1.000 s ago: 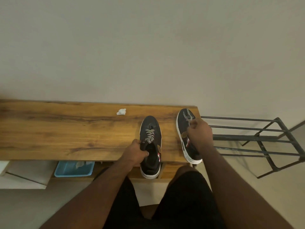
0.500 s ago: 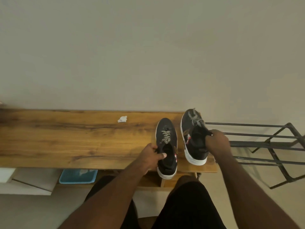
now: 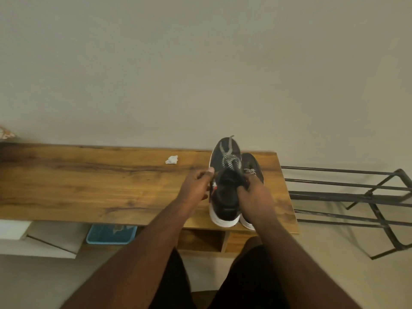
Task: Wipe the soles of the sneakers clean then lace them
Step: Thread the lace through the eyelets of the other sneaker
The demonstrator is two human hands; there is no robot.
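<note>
A black knit sneaker (image 3: 225, 175) with a thick white rubber sole and speckled black-and-white laces is held at its collar by the curled fingers of the right hand (image 3: 254, 195), while the left hand (image 3: 197, 186) is laid against its side with fingers loosely bent. A second matching sneaker (image 3: 253, 168) is seen just beyond the right fingers, resting on the grained wooden surface (image 3: 89, 184). Further left of the fingers a crumpled white tissue (image 3: 171, 159) lies; to the right a black metal rod rack (image 3: 347, 192) stands on the floor.
</note>
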